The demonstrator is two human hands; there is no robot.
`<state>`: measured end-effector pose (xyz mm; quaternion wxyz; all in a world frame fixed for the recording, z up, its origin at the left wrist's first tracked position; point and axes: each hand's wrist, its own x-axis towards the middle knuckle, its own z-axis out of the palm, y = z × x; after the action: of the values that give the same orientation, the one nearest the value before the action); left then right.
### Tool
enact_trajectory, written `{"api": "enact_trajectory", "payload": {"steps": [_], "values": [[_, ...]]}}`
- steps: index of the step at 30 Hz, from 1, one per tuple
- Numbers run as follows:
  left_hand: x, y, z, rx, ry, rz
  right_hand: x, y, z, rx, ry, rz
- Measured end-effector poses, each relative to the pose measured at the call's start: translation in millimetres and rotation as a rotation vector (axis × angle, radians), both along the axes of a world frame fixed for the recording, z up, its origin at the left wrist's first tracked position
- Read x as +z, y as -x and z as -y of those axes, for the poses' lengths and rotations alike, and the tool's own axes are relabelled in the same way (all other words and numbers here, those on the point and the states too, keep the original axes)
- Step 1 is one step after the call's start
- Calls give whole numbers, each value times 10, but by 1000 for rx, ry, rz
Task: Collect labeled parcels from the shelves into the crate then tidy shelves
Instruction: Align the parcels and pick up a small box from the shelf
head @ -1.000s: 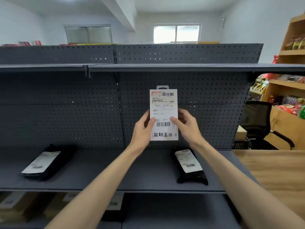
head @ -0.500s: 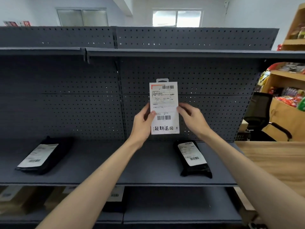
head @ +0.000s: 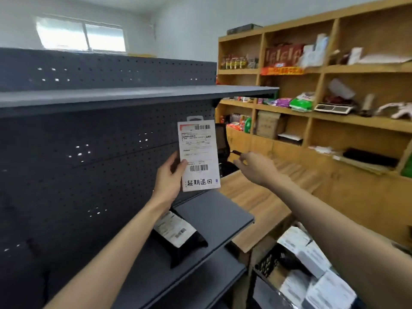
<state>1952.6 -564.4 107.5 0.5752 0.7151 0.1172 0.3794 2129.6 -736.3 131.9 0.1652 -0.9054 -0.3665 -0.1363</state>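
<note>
Since half a second ago the view has swung right and the right hand [head: 256, 167] has let go of the white labeled parcel [head: 199, 155]; it now hovers apart at the parcel's 3 o'clock, fingers loosely curled, holding nothing. Left hand [head: 170, 178] alone grips the parcel upright in front of the dark pegboard shelf [head: 214, 216], thumb across the label. At 6 o'clock below, a black labeled parcel [head: 178, 238] lies on the shelf. At 4 o'clock, low down, a black crate [head: 270, 263] holds white parcels.
</note>
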Motion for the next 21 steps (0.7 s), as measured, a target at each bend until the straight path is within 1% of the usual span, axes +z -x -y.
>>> {"api": "enact_trajectory", "payload": {"steps": [4,6,13,17,21], "values": [[17,-510,371,-179,-31,23,63,-193,797,-253,117,71],[7,-731,601,-279,-3,18,86,-217,1217,-371,153,89],[-94,-1267,1557,-612,36,-34,113,109,2465,-738,210,93],[-189,-1458,2079,-756,43,-63,39,256,2977,-871,260,48],[-219,-1681,2489,-840,53,-71,-33,157,3356,-932,251,-2]]}}
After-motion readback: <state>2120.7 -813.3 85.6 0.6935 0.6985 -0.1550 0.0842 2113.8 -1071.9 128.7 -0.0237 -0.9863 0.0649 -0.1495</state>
